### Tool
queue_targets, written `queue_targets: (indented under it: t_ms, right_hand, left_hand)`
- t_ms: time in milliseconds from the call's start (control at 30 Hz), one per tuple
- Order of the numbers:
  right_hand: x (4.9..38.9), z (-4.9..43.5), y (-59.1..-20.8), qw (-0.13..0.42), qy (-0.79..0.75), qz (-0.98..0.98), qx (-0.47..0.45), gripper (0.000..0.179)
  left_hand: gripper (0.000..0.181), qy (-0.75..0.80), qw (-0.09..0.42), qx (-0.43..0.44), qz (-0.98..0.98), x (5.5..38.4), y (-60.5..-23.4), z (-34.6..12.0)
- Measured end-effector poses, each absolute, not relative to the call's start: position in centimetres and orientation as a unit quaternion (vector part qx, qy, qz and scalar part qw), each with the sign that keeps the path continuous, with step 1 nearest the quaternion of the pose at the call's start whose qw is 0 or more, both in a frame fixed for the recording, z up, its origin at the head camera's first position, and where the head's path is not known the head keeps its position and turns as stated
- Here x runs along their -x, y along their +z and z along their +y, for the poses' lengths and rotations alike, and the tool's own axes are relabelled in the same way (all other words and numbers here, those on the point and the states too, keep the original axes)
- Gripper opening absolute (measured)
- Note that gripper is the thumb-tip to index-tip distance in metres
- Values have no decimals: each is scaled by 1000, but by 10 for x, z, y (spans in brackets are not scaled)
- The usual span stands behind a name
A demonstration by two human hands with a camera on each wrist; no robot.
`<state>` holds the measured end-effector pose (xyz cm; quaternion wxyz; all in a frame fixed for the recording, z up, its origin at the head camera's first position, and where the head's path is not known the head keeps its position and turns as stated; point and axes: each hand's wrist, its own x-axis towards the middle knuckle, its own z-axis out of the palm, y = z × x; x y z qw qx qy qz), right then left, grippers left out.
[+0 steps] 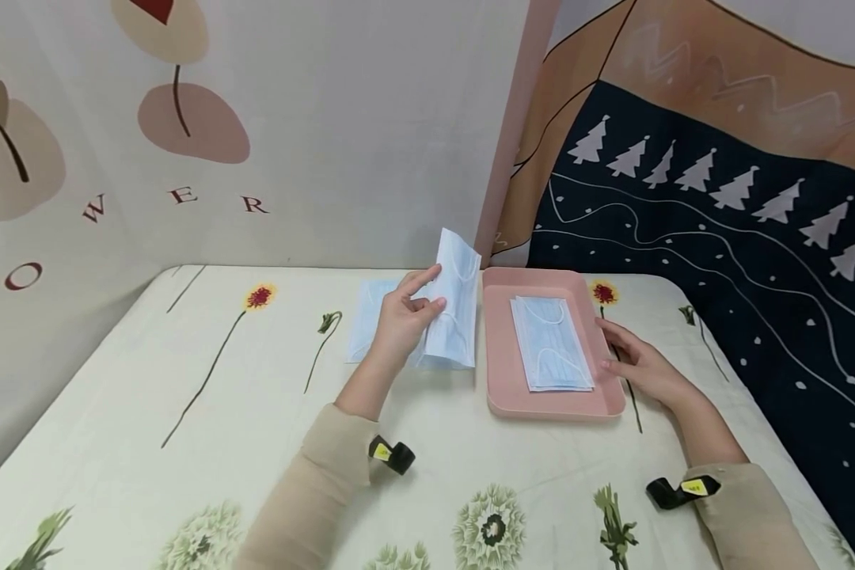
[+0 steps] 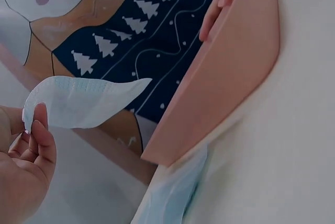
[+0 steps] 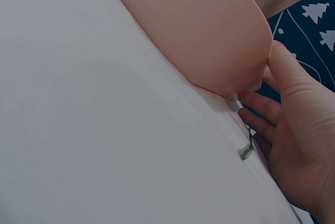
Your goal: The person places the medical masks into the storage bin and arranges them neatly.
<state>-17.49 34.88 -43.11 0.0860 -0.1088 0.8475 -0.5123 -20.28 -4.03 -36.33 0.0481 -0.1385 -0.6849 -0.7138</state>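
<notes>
My left hand [image 1: 402,313] pinches a light blue face mask [image 1: 456,305] between thumb and fingers, holding it raised left of the pink tray [image 1: 502,380]. In the left wrist view this mask [image 2: 84,103] curves out from the fingertips. Behind the left hand, another blue mask [image 1: 366,317] lies on the table, partly covered. A small stack of masks [image 1: 552,344] with white ear loops lies in the tray. My right hand [image 1: 644,368] touches the tray's right rim with thumb and fingers fairly straight; in the right wrist view its fingers [image 3: 261,109] are against the tray's outer side.
A white floral cloth [image 1: 256,412] covers the table. A pale printed curtain [image 1: 363,142] hangs at the back left, and a dark blue cloth with white trees [image 1: 684,229] hangs at the right. Each sleeve has a black wrist camera [image 1: 395,455] on it.
</notes>
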Motion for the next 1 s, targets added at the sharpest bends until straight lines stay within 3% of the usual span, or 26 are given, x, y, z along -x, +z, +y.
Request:
queue_targets:
  t_ms: [700, 1000]
  right_hand:
    - [174, 349, -431, 78, -504, 851, 124, 74]
    - [174, 350, -432, 76, -502, 852, 128, 73]
  left_hand:
    - [49, -756, 15, 151, -637, 197, -374, 49]
    - [49, -785, -22, 93, -612, 195, -385, 76]
